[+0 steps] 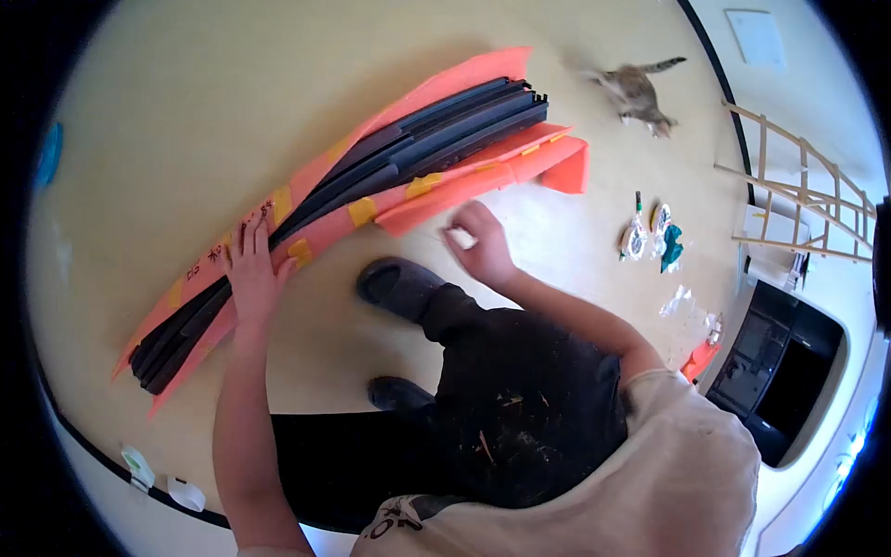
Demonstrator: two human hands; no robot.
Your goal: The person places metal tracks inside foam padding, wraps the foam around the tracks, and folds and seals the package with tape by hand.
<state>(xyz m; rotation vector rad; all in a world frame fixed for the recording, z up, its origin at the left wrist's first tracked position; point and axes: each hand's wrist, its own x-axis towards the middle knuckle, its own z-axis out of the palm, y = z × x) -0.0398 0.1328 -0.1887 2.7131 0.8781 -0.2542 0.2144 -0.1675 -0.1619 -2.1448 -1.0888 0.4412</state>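
A bundle of long black plastic strips (413,148) lies on the floor, partly wrapped in an orange sheet (325,215) with yellow tape patches and black handwriting. My left hand (251,274) grips the sheet where it narrows, fingers over the upper flap and thumb on the lower one, hiding part of the strips. Below the lower flap, my right hand (484,246) is raised and curled closed, apart from the bundle. A whitish patch shows inside its fingers; whether it is an object or the floor behind, I cannot tell.
A cat (636,93) moves across the floor at upper right. A wooden rack (803,186) stands by the right wall, near a dark cabinet (775,357). Tape rolls (634,239) and a green item (671,249) lie on the floor. My dark shoes (399,286) are beside the bundle.
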